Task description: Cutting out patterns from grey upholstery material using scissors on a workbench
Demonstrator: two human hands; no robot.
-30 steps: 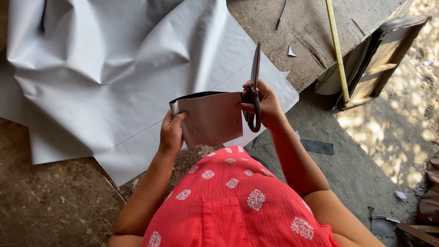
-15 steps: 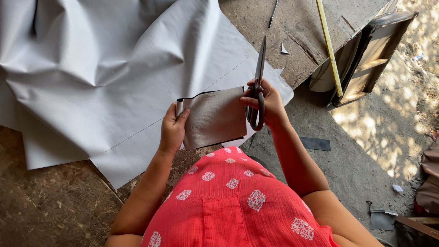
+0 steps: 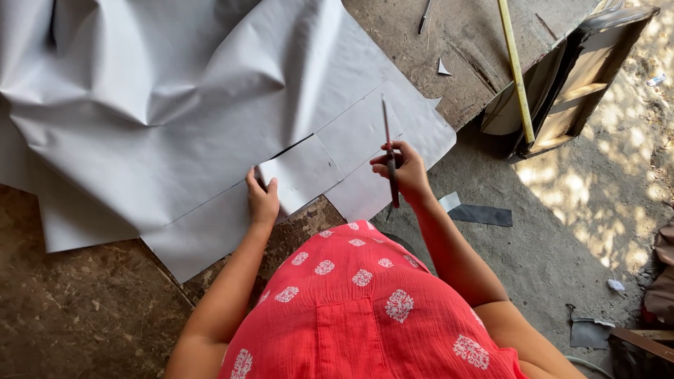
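Flat grey cut sheet piece [image 3: 302,172] under left hand [image 3: 262,200]; right hand [image 3: 404,172] gripping scissors [image 3: 388,151].

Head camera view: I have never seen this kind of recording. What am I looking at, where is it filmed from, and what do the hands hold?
There is no machine here. A person wears a camera on the head, so the one picture looks straight down over their red patterned top at their own two bare hands.

The left hand grips the edge of a squarish grey piece that is partly cut out of a large crumpled grey sheet spread over a worn work surface. The right hand holds scissors, blades pointing away from the body, above the sheet.

Further off lie a yellow measuring stick, a wooden frame leaning by the surface's edge, and a dark scrap on the ground.
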